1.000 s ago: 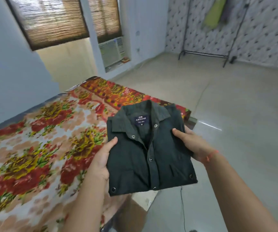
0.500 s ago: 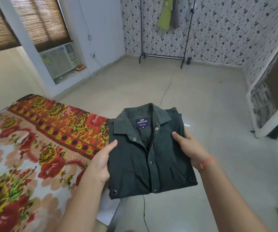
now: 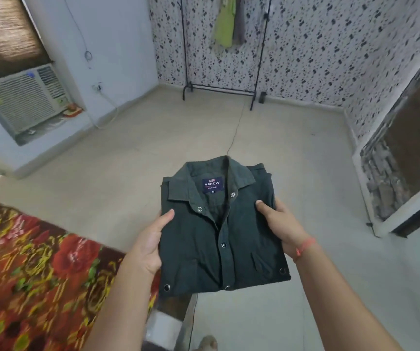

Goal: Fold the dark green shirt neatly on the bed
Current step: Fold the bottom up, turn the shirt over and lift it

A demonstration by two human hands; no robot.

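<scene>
Dark green shirt (image 3: 219, 231) folded, clamped between left hand (image 3: 150, 239) and right hand (image 3: 279, 226) fingers.

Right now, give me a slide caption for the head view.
Both hands, left and right, hold the folded shirt above the floor, beside the bed.

A single head-worn wide-angle camera looked forward and down, close over the left hand (image 3: 150, 245) and right hand (image 3: 278, 228). It faced the floor (image 3: 292, 153) beyond them toward the clothes rack (image 3: 220, 88); the bed (image 3: 34, 269) lay left of the left hand.
</scene>
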